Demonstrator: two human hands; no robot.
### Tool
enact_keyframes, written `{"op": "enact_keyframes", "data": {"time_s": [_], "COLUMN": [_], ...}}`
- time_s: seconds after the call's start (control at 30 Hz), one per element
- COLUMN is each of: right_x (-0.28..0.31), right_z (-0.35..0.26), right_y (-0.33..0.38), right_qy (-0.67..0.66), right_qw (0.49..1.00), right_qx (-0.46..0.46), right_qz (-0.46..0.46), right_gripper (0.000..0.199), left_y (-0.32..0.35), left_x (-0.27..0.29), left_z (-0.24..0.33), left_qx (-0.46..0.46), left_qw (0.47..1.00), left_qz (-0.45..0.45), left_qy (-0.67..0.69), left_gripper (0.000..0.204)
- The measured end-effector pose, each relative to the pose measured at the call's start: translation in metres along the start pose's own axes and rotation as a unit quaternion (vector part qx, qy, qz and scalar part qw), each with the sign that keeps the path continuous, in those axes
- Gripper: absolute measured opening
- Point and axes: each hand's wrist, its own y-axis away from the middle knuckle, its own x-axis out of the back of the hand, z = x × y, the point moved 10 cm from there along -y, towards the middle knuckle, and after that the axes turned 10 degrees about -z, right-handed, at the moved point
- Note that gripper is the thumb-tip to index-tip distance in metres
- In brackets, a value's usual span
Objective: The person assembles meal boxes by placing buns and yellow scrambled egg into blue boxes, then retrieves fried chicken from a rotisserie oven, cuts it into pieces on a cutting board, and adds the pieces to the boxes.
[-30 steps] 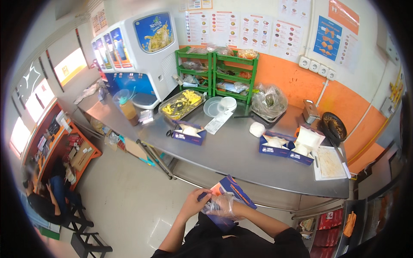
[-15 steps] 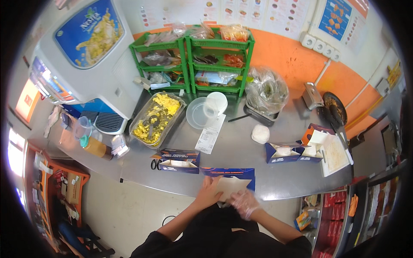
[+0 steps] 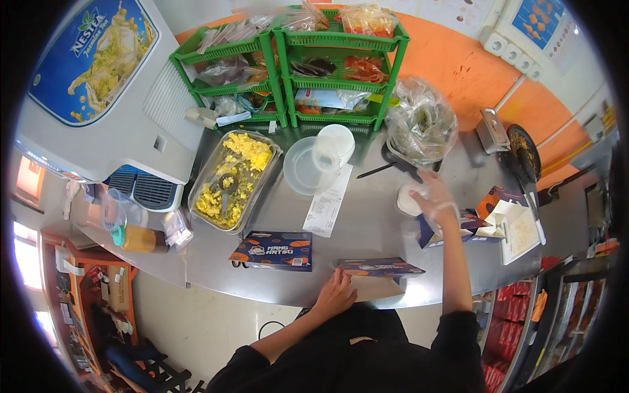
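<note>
Left hand (image 3: 335, 293) resting on blue box (image 3: 381, 267) at lower centre, gloved right hand (image 3: 436, 200) spread open over white tub (image 3: 407, 200) at right, steel counter (image 3: 367, 223)

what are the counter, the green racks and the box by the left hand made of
Counter: looks like brushed stainless steel, grey with soft glare.
Green racks: probably moulded plastic, uniform colour and slotted lattice shelves.
Dark blue box touched by the left hand: seems printed cardboard, with flat folded panels and sharp edges.
</note>
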Motion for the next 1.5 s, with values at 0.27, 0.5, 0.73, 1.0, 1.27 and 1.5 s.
{"op": "enact_keyframes", "data": {"time_s": [0.27, 0.5, 0.73, 1.0, 1.27, 1.5], "right_x": [-0.077, -0.088, 0.021, -0.059, -0.124, -0.151], "right_z": [0.007, 0.048, -0.020, -0.111, -0.107, -0.112], "right_y": [-0.029, -0.031, 0.056, 0.144, 0.120, 0.145], "right_qy": [0.135, -0.094, -0.756, -0.672, 0.052, 0.049], "right_qw": [0.963, 0.983, 0.653, 0.604, 0.980, 0.912], "right_qx": [-0.181, -0.142, -0.025, 0.112, 0.161, 0.138], "right_qz": [-0.149, -0.075, 0.031, -0.414, -0.105, -0.384], "right_gripper": [0.064, 0.058, 0.057, 0.059, 0.040, 0.051], "left_y": [-0.008, -0.027, -0.035, -0.050, -0.049, -0.048], "left_x": [-0.001, 0.002, 0.008, -0.003, -0.005, -0.002], "left_z": [-0.005, -0.004, 0.000, -0.004, -0.009, -0.013], "left_qx": [-0.029, -0.035, -0.052, -0.045, -0.083, -0.030], "left_qw": [0.999, 0.999, 0.999, 0.998, 0.996, 0.999], "left_qz": [0.021, -0.024, 0.000, -0.035, 0.009, 0.022], "left_qy": [-0.003, 0.000, -0.014, 0.035, 0.029, -0.010], "left_gripper": [0.055, 0.060, 0.067, 0.065, 0.052, 0.045]}}
